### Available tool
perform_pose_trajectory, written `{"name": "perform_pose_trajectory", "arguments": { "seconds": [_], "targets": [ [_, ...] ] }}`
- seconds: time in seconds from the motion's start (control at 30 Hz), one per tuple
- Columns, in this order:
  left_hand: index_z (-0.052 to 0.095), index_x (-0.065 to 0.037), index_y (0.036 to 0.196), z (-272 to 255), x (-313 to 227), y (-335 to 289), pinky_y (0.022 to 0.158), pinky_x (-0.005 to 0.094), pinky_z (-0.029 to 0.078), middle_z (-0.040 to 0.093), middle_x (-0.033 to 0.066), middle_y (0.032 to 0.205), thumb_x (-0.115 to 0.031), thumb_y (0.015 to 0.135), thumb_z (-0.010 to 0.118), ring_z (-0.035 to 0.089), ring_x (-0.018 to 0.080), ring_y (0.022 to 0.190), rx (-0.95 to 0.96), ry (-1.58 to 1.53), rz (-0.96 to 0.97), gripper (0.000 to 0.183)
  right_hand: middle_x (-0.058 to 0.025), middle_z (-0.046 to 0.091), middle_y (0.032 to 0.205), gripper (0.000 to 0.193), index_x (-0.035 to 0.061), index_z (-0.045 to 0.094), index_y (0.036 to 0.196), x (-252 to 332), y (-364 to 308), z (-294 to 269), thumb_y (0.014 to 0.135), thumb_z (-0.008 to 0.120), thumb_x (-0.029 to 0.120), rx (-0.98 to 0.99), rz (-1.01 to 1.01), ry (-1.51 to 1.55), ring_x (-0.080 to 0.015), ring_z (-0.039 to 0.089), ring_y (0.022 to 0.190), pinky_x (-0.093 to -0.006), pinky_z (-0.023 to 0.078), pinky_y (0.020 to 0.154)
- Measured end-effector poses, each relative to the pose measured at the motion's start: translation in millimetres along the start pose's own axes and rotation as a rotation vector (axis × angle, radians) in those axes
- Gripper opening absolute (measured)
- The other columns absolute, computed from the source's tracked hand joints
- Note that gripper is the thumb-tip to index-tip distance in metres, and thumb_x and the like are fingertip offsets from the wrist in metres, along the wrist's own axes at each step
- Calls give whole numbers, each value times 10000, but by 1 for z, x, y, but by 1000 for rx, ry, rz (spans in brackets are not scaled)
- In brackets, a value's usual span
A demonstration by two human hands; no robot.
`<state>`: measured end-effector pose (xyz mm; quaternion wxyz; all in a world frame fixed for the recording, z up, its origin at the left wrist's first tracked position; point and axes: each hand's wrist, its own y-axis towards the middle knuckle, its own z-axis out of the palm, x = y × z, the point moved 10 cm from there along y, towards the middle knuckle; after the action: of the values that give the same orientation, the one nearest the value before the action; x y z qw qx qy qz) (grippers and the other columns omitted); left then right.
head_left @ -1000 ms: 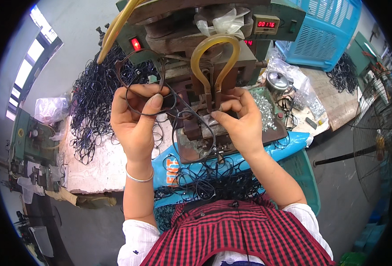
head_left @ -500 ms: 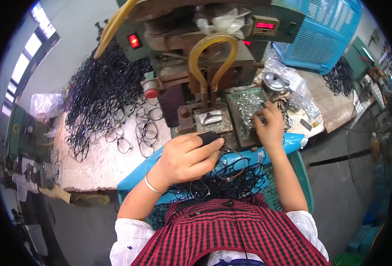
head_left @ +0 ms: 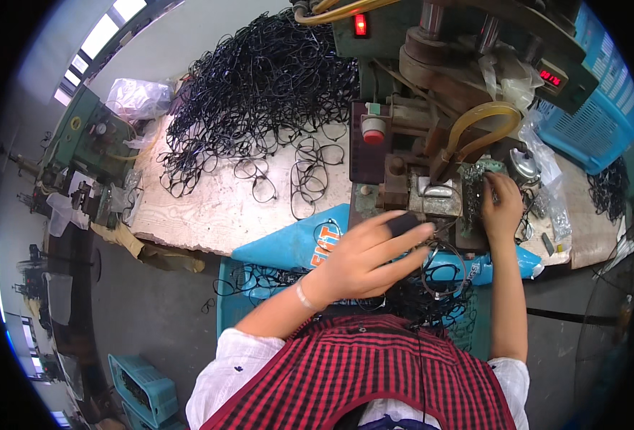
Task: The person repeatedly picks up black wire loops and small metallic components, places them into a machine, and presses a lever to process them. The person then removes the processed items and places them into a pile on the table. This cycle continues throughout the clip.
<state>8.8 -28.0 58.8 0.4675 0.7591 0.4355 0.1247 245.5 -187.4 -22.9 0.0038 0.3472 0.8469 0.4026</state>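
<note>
My left hand (head_left: pixel 367 261), a black sleeve on one finger, is closed at the front of the press. An eyeglass frame (head_left: pixel 466 276) with thin dark rims hangs from its fingertips. Just beyond those fingers lies the small metal jig (head_left: pixel 435 190) under the press. My right hand (head_left: pixel 503 204) dips its bent fingers into a green tray (head_left: pixel 467 233) of small shiny metal parts. Whatever is between those fingertips is too small to make out. Below my hands, many dark eyeglass frames (head_left: pixel 421 304) lie in a teal basket (head_left: pixel 227 297).
The press (head_left: pixel 432 61) rises over the jig, with a yellow hose (head_left: pixel 475 122) looping down and a red button (head_left: pixel 373 135) at its left. A big heap of black eyeglass frames (head_left: pixel 259 79) covers the bench. Blue plastic sheeting (head_left: pixel 274 244) lines the front edge. A blue crate (head_left: pixel 582 132) stands right.
The whole view has swung left, so the press and both hands appear further right. Both hands stay near the same spots, the right one still at the tray of metal parts.
</note>
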Motion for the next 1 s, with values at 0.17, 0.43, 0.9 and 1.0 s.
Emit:
{"name": "perform_pose_trajectory", "arguments": {
  "seconds": [0.17, 0.43, 0.9, 1.0],
  "targets": [
    [683, -24, 1065, -149, 72, -58, 963, 374, 503, 726, 121, 1116, 24, 905, 685, 669, 292, 1042, -581, 508, -472, 167, -119, 744, 925, 143, 12, 757, 992, -20, -18, -22, 887, 754, 108, -70, 433, 233, -246, 713, 894, -322, 525, 836],
    [661, 32, 991, -160, 274, -174, 789, 522, 549, 603, 253, 1082, -766, 711, 743, 648, 442, 968, 163, 1125, -1152, 849, -134, 760, 952, 160, 4, 755, 998, -9, -17, 0, 864, 754, 92, -2, 527, 376, -239, 729, 898, -327, 537, 844],
    [753, -97, 957, -111, 225, -162, 880, 427, 509, 620, 144, 1131, -34, 805, 708, 586, 339, 1060, 70, 988, -694, 171, -74, 717, 928, 285, 11, 691, 1076, 80, 29, -7, 803, 760, 53, 123, 451, 858, -167, 672, 888, -295, 510, 836],
    [753, -101, 942, -97, 242, -175, 875, 427, 517, 626, 135, 1151, -67, 827, 678, 594, 343, 1075, 245, 1028, -810, 142, -63, 707, 927, 366, -11, 651, 1150, 83, 24, -3, 800, 751, 25, 48, 530, 996, -150, 661, 889, -284, 507, 837]
  ]
}}
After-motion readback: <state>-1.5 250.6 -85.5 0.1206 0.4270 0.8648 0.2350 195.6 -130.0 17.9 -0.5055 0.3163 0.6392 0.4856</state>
